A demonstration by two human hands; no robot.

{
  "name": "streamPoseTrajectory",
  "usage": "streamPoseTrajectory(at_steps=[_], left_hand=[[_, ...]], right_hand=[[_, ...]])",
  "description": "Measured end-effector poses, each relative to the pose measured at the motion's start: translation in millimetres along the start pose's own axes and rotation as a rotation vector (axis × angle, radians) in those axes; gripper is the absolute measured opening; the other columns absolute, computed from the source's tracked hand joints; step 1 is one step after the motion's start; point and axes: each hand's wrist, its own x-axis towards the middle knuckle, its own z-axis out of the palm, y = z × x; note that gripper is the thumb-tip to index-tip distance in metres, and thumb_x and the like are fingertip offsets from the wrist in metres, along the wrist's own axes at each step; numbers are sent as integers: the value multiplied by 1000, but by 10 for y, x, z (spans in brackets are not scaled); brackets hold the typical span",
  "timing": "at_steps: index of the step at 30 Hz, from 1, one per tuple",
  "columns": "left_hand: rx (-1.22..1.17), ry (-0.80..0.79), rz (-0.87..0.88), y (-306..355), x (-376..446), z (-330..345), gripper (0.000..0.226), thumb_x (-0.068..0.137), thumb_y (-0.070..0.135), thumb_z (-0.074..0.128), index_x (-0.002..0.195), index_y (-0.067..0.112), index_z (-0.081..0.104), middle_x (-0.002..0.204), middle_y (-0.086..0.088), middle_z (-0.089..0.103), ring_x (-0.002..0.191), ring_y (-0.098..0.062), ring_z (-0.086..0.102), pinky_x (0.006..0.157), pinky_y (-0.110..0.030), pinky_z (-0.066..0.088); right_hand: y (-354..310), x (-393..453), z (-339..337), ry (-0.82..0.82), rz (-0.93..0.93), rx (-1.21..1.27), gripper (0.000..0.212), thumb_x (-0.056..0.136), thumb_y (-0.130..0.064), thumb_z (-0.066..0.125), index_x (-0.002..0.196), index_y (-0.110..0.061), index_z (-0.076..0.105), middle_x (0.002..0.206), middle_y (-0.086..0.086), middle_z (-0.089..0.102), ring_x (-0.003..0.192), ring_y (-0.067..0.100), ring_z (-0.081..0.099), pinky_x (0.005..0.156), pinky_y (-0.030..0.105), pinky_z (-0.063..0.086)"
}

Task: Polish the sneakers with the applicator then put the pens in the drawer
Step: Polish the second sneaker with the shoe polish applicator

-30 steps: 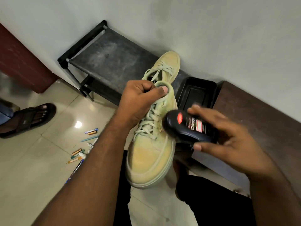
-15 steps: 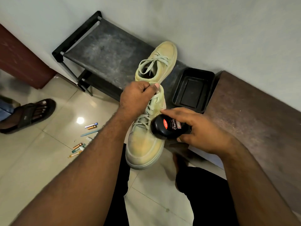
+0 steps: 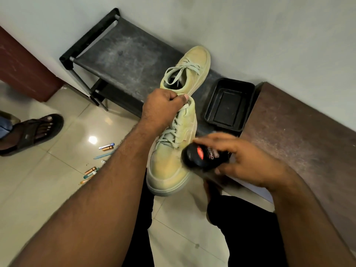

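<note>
My left hand (image 3: 163, 110) grips the collar of a pale green sneaker (image 3: 169, 170), holding it up with its toe pointing toward me. My right hand (image 3: 244, 160) holds a black polish applicator (image 3: 202, 157) with a red mark, pressed against the sneaker's right side and blurred by motion. The second sneaker (image 3: 189, 69) stands on the black shoe rack (image 3: 123, 54) by the wall. Several pens (image 3: 96, 160) lie scattered on the tiled floor to the left of my left forearm. No drawer shows in view.
A black plastic tray (image 3: 229, 105) sits on the rack's right end beside a brown wooden surface (image 3: 300, 135). Another person's foot in a black sandal (image 3: 32, 132) rests on the floor at far left. My dark-trousered legs are below.
The applicator has slid back along the sneaker's right side, between the laces and the toe. The view has shifted slightly; my left hand keeps its grip on the collar.
</note>
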Motion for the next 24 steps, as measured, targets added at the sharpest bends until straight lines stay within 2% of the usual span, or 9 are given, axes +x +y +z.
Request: streamPoseTrajectory(at_steps=[2, 4, 8, 10, 12, 15, 18, 21, 24], left_hand=[[-19, -25, -4, 5, 18, 9, 50, 78, 45, 68, 55, 3, 54, 51, -12, 48, 48, -22, 44, 54, -42, 51], [-30, -31, -1, 13, 17, 26, 49, 78, 43, 68, 52, 7, 49, 48, -5, 40, 46, -20, 37, 51, -37, 42], [-98, 11, -41, 4, 36, 15, 48, 79, 42, 68, 68, -4, 64, 58, -21, 57, 51, -20, 46, 53, -42, 49], [-95, 21, -53, -1, 52, -1, 47, 79, 42, 68, 73, -5, 67, 71, -29, 64, 54, -22, 50, 56, -47, 53], [-93, 21, -60, 5, 47, 1, 45, 80, 41, 69, 74, -4, 68, 74, -29, 65, 54, -23, 52, 58, -48, 54], [-112, 38, -46, 16, 39, 24, 45, 80, 38, 69, 71, -6, 65, 62, -23, 60, 52, -22, 48, 54, -43, 52], [-110, 46, -43, 9, 40, 57, 47, 79, 40, 68, 66, -5, 61, 55, -17, 51, 50, -21, 44, 52, -41, 48], [-88, 71, -42, -10, 50, 63, 48, 78, 41, 67, 63, -4, 58, 53, -12, 47, 49, -20, 40, 52, -40, 46], [-68, 65, -53, -11, 64, 39, 46, 77, 44, 67, 67, -1, 64, 61, -24, 59, 50, -21, 47, 57, -44, 53]], right_hand=[[26, 82, -16, 245, 23, 53, 87, 68, 13, 74, 135, -33, 46, 130, -25, 45, 120, -20, 38, 100, 0, 24], [20, 192, 5, 346, 46, 41, 87, 68, 11, 75, 139, -31, 45, 128, -23, 45, 118, -20, 38, 101, 2, 26], [-29, 244, 67, 201, 27, -39, 86, 70, 8, 75, 141, -29, 44, 126, -27, 43, 119, -21, 36, 104, 5, 25], [-63, 171, 52, 35, 16, -100, 87, 71, 7, 73, 141, -36, 43, 128, -25, 44, 123, -13, 38, 106, 10, 28], [-68, 77, 3, -105, 27, -23, 84, 72, 10, 70, 138, -35, 47, 129, -25, 46, 122, -12, 41, 102, 6, 29], [-50, 44, -65, 38, 72, 175, 83, 69, 13, 73, 136, -31, 51, 132, -18, 50, 122, -9, 45, 104, 10, 34], [-6, 160, -65, 215, 122, 113, 85, 70, 8, 77, 141, -28, 46, 132, -12, 48, 123, 0, 45, 108, 20, 35], [-40, 158, -90, 10, 162, 30, 84, 73, -1, 78, 142, -32, 43, 132, -16, 46, 120, -1, 44, 109, 26, 36], [-68, 8, -122, -315, 185, 137, 81, 74, 0, 76, 137, -41, 47, 129, -25, 48, 118, -8, 46, 103, 11, 33]])
